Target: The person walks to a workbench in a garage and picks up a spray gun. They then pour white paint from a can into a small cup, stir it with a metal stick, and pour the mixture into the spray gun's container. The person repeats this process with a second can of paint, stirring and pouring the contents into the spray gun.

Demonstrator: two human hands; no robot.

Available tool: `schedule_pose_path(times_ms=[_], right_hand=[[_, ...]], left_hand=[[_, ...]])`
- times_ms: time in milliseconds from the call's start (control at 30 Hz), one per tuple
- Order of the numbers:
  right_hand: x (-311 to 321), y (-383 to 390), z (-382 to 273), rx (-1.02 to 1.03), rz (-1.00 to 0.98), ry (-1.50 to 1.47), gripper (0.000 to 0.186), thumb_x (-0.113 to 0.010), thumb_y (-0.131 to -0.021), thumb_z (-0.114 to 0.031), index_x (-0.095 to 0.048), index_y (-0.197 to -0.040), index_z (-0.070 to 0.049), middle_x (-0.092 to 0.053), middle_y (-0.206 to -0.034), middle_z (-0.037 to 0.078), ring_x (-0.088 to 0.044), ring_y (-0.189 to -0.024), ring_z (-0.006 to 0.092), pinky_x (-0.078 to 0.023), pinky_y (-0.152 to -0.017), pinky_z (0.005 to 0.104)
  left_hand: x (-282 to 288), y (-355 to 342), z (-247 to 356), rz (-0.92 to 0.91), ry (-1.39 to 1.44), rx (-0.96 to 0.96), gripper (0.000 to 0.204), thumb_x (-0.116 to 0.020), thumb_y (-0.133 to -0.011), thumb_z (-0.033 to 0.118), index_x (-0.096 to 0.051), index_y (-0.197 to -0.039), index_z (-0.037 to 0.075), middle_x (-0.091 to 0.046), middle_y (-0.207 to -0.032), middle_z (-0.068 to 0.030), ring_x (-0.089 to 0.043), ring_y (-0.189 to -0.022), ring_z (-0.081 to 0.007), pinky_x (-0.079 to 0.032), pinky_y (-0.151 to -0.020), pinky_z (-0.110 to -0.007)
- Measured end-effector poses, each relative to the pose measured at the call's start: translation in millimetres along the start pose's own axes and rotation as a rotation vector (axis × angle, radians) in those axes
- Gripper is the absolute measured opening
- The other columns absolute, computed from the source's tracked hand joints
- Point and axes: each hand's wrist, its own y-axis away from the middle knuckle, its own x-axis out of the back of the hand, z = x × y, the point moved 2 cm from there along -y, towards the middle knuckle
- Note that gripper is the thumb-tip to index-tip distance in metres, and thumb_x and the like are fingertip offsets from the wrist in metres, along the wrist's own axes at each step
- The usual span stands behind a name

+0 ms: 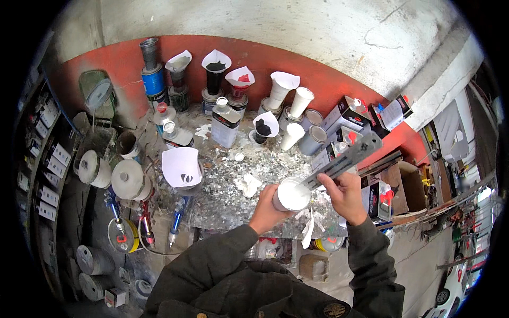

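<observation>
Matt, metal-looking stick (347, 158); smooth liquid (292, 196); rough, crusted bench (220, 204).

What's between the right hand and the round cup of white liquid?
Head view: the lower part of a long, flat grey stick spans from the right hand to the cup.

Grubby whitish wall (297, 26) is trimmed low with a broad red-painted band (122, 61); paint-caked grey workbench (222, 204) is parked below, pale grey floor (416, 265) is seen off right.
</observation>
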Motion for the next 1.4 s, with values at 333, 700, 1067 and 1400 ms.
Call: schedule_pose_path(times_ms=[333,700,1067,1400], right_hand=[[-8.3,22.0,-14.6,-0.111,-0.017,-0.145,0.016,-0.072,-0.091,-0.014,-0.072,-0.090,0.002,-0.063,-0.063,0.007,-0.050,-0.054,0.0077,-0.039,-0.051,0.0269],[13.0,-9.0,-22.4,0.280,-0.036,0.019,0.012,-0.074,-0.088,-0.012,-0.071,-0.092,-0.001,-0.062,-0.069,0.015,-0.055,-0.052,0.0255,-0.043,-0.050,0.0329],[-13.2,29.9,-24.7,0.101,0.039,-0.073,0.010,-0.073,-0.089,-0.011,-0.071,-0.091,-0.002,-0.062,-0.063,0.014,-0.054,-0.046,0.0198,-0.040,-0.046,0.0321],[14.7,-2.1,-26.4,0.345,0.119,0.020,0.015,-0.076,-0.086,-0.014,-0.070,-0.087,-0.001,-0.057,-0.062,0.013,-0.053,-0.048,0.0290,-0.039,-0.045,0.0368]], left_hand=[[-4.2,1.2,0.8,0.067,0.132,-0.001,0.080,-0.092,-0.063,0.016,-0.046,-0.127,0.007,-0.059,-0.121,-0.0132,-0.060,-0.114,-0.0290,-0.048,-0.095,-0.040],[2.7,7.7,23.7,-0.087,0.171,0.035,0.087,-0.091,-0.065,0.008,-0.042,-0.137,0.006,-0.060,-0.128,-0.0098,-0.057,-0.121,-0.0198,-0.047,-0.100,-0.035],[-13.1,9.0,-1.4,0.067,0.203,-0.021,0.088,-0.090,-0.069,0.009,-0.036,-0.137,0.002,-0.051,-0.128,-0.0136,-0.052,-0.123,-0.0245,-0.044,-0.102,-0.038],[-4.0,16.4,3.7,-0.045,0.137,0.012,0.084,-0.087,-0.070,0.008,-0.037,-0.136,0.001,-0.045,-0.129,-0.0125,-0.047,-0.125,-0.0256,-0.040,-0.106,-0.039]])
